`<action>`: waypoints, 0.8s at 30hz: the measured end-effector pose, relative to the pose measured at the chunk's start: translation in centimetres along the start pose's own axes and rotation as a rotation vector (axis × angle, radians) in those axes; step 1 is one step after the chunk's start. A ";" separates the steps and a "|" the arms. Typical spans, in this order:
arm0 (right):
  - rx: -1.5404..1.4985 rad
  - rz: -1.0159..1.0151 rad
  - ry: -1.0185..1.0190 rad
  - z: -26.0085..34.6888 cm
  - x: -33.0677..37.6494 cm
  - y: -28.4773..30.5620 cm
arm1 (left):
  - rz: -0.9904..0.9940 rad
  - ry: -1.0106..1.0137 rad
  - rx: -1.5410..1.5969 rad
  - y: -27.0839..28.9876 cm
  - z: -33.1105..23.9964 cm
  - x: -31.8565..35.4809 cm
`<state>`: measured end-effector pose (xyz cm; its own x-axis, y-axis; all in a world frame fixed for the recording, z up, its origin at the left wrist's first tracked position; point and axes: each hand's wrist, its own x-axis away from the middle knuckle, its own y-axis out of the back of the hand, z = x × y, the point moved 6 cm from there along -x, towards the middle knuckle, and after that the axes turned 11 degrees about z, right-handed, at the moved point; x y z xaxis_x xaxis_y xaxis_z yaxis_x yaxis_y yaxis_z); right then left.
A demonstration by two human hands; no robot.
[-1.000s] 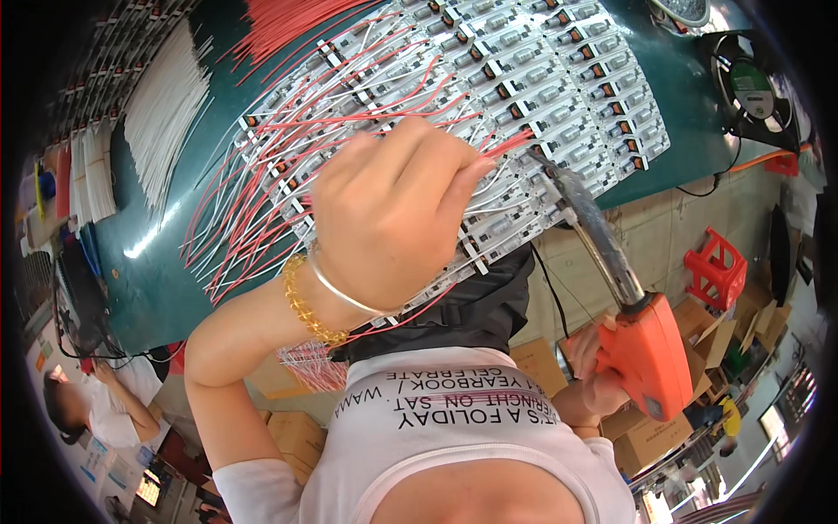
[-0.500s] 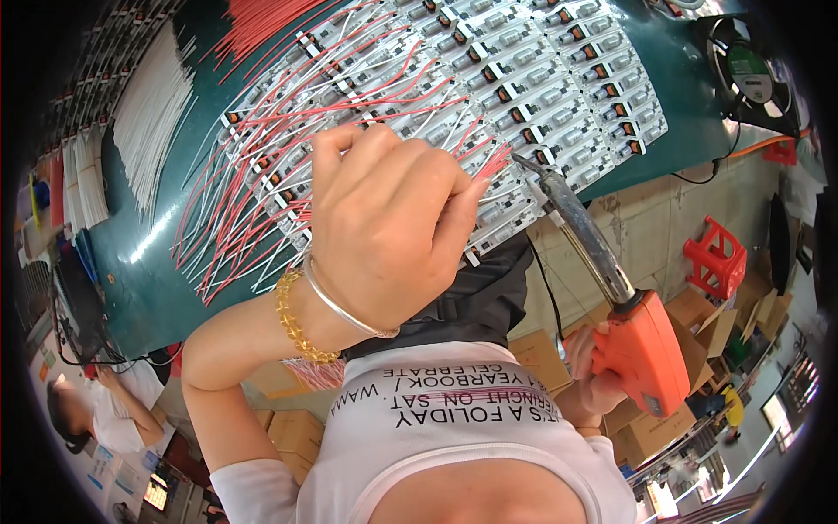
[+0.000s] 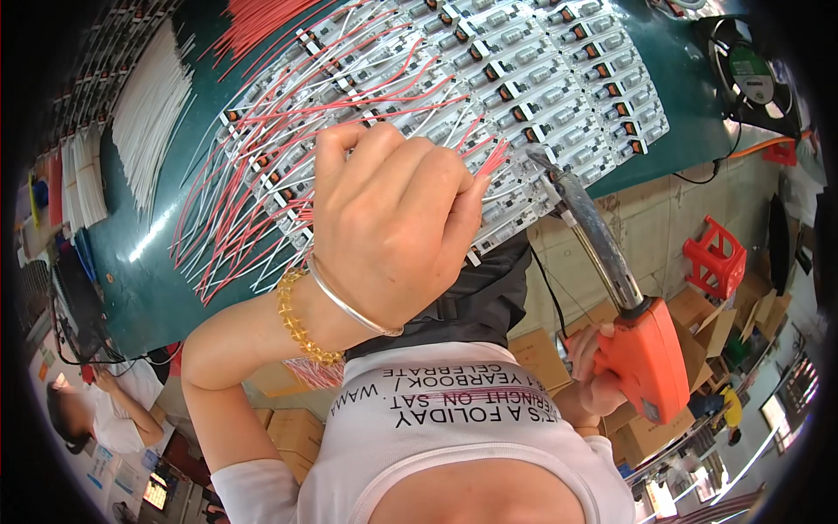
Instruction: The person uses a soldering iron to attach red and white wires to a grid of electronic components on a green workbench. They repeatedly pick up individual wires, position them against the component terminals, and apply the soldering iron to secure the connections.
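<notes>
My left hand is closed on a bunch of red wires, whose ends stick out between thumb and forefinger. It hovers over a panel of small white circuit boards with rows of black-and-orange parts. Loose red and white wires spread across the panel's left side, some apparently attached to it. In my right hand is an orange soldering gun, gripped by its handle. Its dark tip points up-left, over the panel's right part and just right of the red wire ends. My left palm and its fingertips are hidden.
Piles of white wires and red wires lie on the green table. At the far right stands a black fan. A red stool and cardboard boxes are on the floor. Another person sits at lower left.
The soldering gun has shifted slightly right, its tip moving away from the red wire ends. My left hand stays almost in place.
</notes>
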<state>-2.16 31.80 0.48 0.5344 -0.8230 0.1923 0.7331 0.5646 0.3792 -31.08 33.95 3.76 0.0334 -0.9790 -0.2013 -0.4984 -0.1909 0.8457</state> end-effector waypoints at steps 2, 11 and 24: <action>-0.175 0.015 0.098 0.5 -0.9 -0.6 | -0.009 -0.014 -0.003 -0.2 -0.1 -0.1; -0.448 -0.025 0.084 1.2 -1.5 -1.3 | -0.001 -0.015 0.024 0.1 -0.1 -0.1; -0.319 -0.042 0.066 -2.3 2.4 0.3 | 0.007 0.019 0.124 0.1 -1.0 0.5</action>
<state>0.29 30.15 -1.00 0.5197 -0.8460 0.1192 0.8442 0.5299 0.0809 -30.27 33.42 4.20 0.0454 -0.9816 -0.1853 -0.6017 -0.1749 0.7793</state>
